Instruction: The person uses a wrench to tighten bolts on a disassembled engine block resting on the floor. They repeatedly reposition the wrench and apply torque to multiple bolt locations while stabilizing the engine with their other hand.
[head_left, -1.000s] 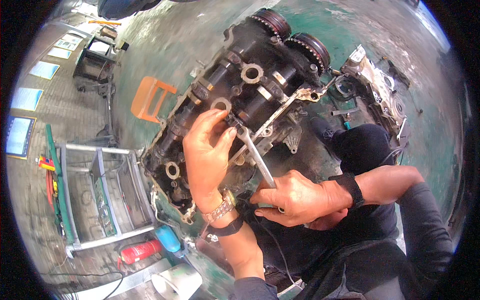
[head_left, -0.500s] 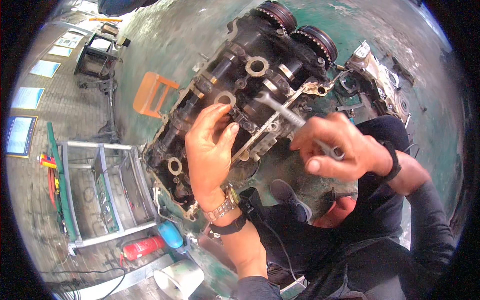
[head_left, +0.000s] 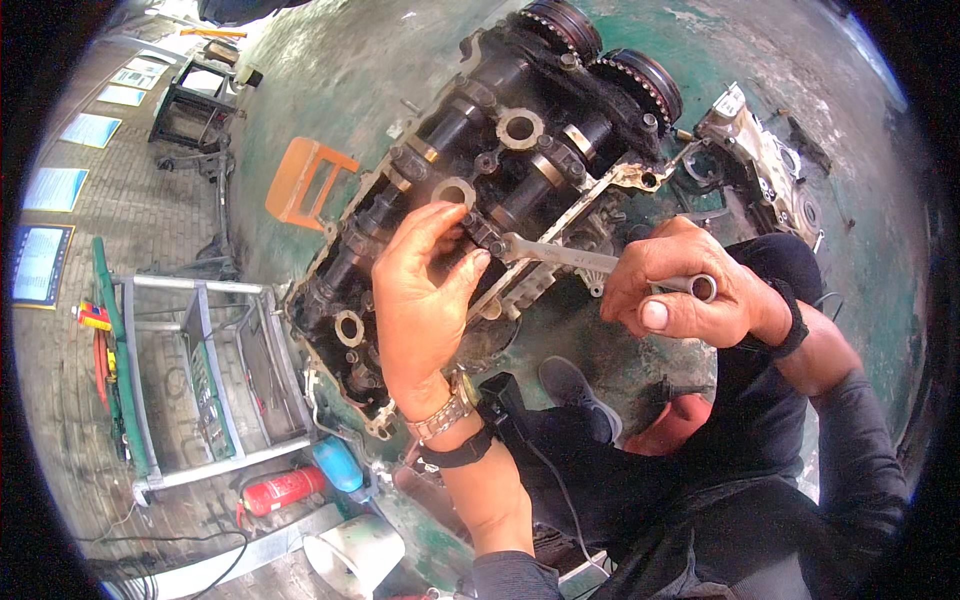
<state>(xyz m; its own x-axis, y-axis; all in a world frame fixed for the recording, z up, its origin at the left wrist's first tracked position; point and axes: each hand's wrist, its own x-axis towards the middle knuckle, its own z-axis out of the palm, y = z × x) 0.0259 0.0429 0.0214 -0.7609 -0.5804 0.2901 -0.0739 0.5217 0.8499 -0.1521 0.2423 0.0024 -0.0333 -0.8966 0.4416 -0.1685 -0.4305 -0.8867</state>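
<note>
A black engine cylinder head [head_left: 540, 75] with camshafts and toothed sprockets lies tilted in front of me. My right hand [head_left: 690, 285] is wrapped round a combination wrench [head_left: 565, 254], its ring end sticking out past the thumb. The wrench's open jaw is at a bolt [head_left: 490, 236] on a camshaft cap, beside my left fingertips. My left hand [head_left: 420, 285] rests over the middle of the head, fingers curved and thumb apart from them, near that bolt. I see nothing held in it. Its palm side is partly hidden.
A metal rack [head_left: 215, 380] stands at left, with a red fire extinguisher [head_left: 285, 492] and a blue bottle [head_left: 340, 465] near it. An orange stool [head_left: 305, 185] is beyond the engine. A pale metal engine cover [head_left: 755, 160] lies on the floor at right.
The wrench has swung down and left from above the camshaft, and its jaw has come to the bolt by my left fingers. My left hand has hardly moved.
</note>
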